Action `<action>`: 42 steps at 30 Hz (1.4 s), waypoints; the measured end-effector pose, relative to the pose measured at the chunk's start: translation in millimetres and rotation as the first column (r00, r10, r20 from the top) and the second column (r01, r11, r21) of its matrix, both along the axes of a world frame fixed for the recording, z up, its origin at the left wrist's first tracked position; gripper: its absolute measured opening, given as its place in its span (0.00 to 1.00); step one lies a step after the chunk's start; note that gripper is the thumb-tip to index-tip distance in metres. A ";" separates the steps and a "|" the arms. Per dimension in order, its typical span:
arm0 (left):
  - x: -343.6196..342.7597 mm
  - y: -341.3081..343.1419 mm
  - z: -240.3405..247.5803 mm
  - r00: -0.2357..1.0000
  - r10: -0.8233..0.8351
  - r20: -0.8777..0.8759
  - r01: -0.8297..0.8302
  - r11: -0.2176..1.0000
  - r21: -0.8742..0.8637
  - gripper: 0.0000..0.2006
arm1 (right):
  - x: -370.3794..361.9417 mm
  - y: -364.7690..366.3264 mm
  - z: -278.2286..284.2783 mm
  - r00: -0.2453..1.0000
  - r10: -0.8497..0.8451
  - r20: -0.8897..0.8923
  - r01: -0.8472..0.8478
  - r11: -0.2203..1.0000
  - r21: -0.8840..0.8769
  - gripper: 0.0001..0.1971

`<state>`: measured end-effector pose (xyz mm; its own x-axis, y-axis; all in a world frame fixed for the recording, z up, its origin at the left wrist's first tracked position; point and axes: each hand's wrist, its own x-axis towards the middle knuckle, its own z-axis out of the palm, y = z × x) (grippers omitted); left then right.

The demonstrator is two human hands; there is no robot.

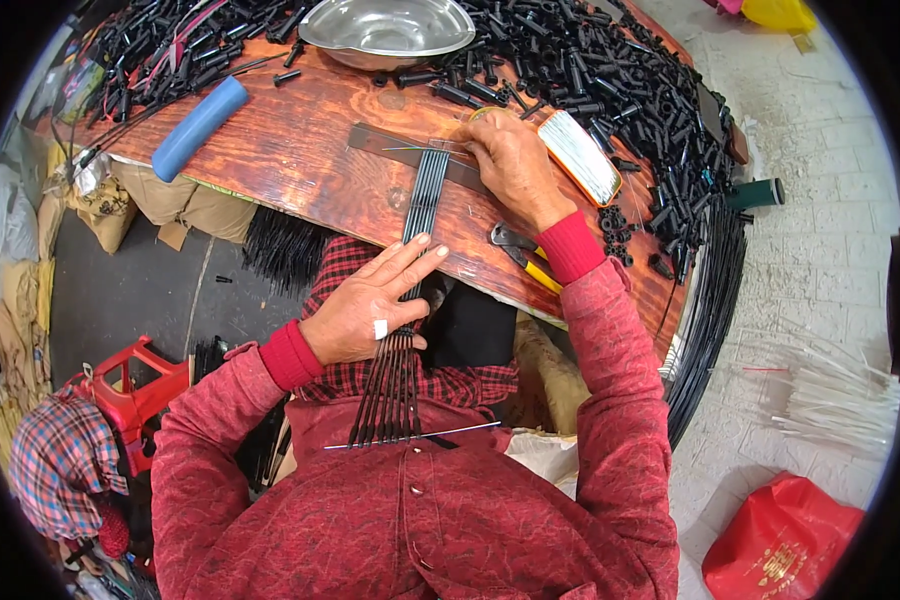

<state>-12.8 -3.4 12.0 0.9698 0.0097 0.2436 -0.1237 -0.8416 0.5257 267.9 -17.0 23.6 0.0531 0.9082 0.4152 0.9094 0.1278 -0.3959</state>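
Observation:
A row of thin black rods point(427, 190) runs from the table edge down over my lap, the rods lying side by side. Across them lies my left hand point(370, 305), its fingers stretched over the rods and its thumb bent in, gripping them; a small white patch sits near the thumb. At the far rod ends my right hand point(510, 165) is pinched closed. What it holds is too small to make out. Fine strands cross the rod ends there, above a dark flat strip point(370, 138). Nearer me, a thin pale stick point(470, 428) lies across the rods' lower ends.
Black tubular parts point(610, 95) pile up around a metal bowl point(388, 28). An orange-rimmed tray point(580, 158) and yellow-handled pliers point(525, 255) lie by my right hand. A blue tube point(200, 128) rests at left. Below stands a red stool point(142, 385); a red bag point(780, 535) lies right.

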 end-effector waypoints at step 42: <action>-10.2 -4.1 -9.7 0.994 -0.020 0.112 0.009 0.995 0.095 0.14 | -162.1 -159.9 201.9 0.283 0.868 -0.408 -0.530 0.496 0.688 0.15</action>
